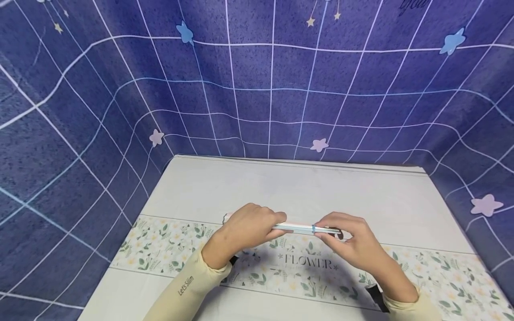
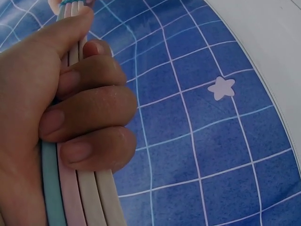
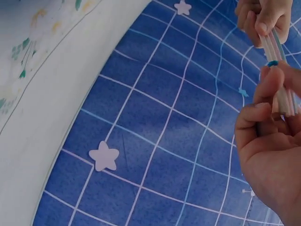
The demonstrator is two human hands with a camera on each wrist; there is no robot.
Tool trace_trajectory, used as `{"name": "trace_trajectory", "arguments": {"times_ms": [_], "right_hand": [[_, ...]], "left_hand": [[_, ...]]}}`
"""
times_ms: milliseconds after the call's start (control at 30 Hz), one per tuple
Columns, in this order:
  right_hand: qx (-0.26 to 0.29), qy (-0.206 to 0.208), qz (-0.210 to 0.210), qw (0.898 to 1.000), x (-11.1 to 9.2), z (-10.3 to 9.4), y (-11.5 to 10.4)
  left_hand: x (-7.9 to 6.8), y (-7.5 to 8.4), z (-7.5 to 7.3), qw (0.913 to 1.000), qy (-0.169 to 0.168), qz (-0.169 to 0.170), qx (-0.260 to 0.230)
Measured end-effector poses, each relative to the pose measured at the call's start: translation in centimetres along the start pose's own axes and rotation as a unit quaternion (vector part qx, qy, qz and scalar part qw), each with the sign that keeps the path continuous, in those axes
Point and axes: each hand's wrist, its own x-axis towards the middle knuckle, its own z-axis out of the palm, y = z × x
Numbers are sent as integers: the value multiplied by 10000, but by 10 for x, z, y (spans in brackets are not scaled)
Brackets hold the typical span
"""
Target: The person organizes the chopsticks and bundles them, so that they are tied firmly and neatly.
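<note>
A bundle of long, flat pastel strips (image 1: 300,228) is held up level over the table, its kind not clear. In the left wrist view the strips (image 2: 73,197) are blue-green, pink and off-white. My left hand (image 1: 253,226) wraps its fingers round the bundle's left part and hides much of it. A thin blue band (image 1: 313,228) circles the strips near their right end. At that band my right hand (image 1: 353,240) pinches the bundle between thumb and fingers. The right wrist view shows the blue band (image 3: 272,63) just beyond the right fingertips, with the strip ends below.
Beneath the hands lies a white table cover (image 1: 297,187) with a floral strip marked "FLOWER". A blue curtain (image 1: 257,102) with grid lines and stars stands behind the table and along both sides.
</note>
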Motion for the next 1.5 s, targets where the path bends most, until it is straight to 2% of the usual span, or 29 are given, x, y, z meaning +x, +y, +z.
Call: {"name": "trace_trajectory", "arguments": {"times_ms": [100,200,333,400,500,567,800,900,1000,1167,1233,1333,1400,1500], "right_hand": [[-33,-39,-165,9999,1,2,-1],[-286,-210,23,9994,0,2,-5],[-1090,-405,72,9932,0,3,-10],[-1631,-475,-131,9854,1,4,-12],[-2389,-650,-374,9681,2,5,-16],[-2701,-819,-366,9587,3,7,-18],[-3355,-1227,101,9340,1,14,-24],[-3626,-1229,178,9236,-1,20,-24],[-3795,-1151,149,9179,-3,23,-23],[-3728,-1108,188,9211,-2,20,-23],[-3521,-1111,274,9290,-2,15,-24],[-2982,-1071,478,9473,-4,8,-25],[-2718,-983,468,9562,-4,5,-24],[-2677,-939,283,9585,-2,5,-23]], "left_hand": [[0,1,-3,9999,-114,-32,-33],[-1,3,-6,9997,-215,-63,-40],[-1,4,-8,9997,-247,-8,-35],[-1,4,-6,9996,-272,35,-34],[0,4,-5,9993,-350,81,-52],[0,4,-3,9991,-403,98,-48],[4,9,4,9978,-645,143,-44],[5,12,7,9974,-693,166,-60],[7,12,8,9975,-666,222,-27],[6,11,10,9989,-392,256,53],[5,10,10,9992,-302,262,-31],[3,8,13,9993,-230,226,-191],[2,7,13,9994,-204,175,-206],[0,5,12,9996,-169,138,-164]]}}
